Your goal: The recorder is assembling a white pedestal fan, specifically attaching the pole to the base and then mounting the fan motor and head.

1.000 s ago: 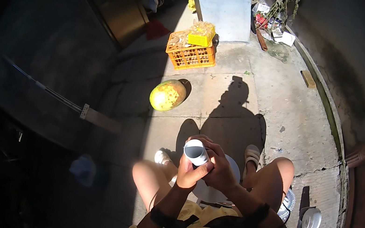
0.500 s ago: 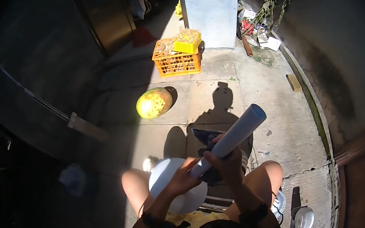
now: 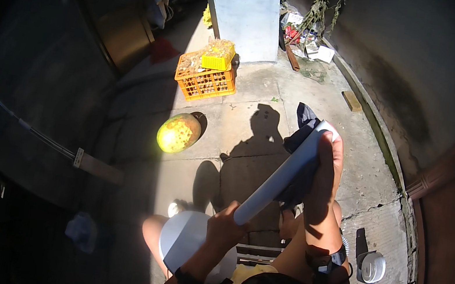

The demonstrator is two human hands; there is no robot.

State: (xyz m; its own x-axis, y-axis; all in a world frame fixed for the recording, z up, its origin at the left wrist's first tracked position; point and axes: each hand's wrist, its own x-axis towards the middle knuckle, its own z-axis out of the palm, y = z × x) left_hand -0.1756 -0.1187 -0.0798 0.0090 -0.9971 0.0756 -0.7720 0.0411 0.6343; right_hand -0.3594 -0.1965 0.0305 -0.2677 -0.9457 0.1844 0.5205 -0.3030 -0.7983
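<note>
A long pale plastic tube (image 3: 277, 182) slants across my lap, its upper end pointing away to the right. My left hand (image 3: 224, 228) is closed round its lower end. Near the top, my right hand (image 3: 330, 160) presses a dark cloth (image 3: 297, 188) against the tube, with fingers curled over the rim. Part of the cloth hangs below the tube and a corner sticks out beyond it. A white round disc (image 3: 181, 238) rests by my left thigh, partly hidden by my left forearm.
A green and yellow melon (image 3: 177, 133) lies on the concrete ahead. Behind it, an orange crate (image 3: 206, 88) carries a small yellow basket (image 3: 217, 61). A white ribbed round piece (image 3: 373, 268) stands at right. Beyond are a pale pillar (image 3: 246, 15), a brick (image 3: 352, 100) and litter along the wall.
My right hand and the cloth have slid up the tube to its far end. The left hand has stayed at the lower end, and the view has shifted slightly.
</note>
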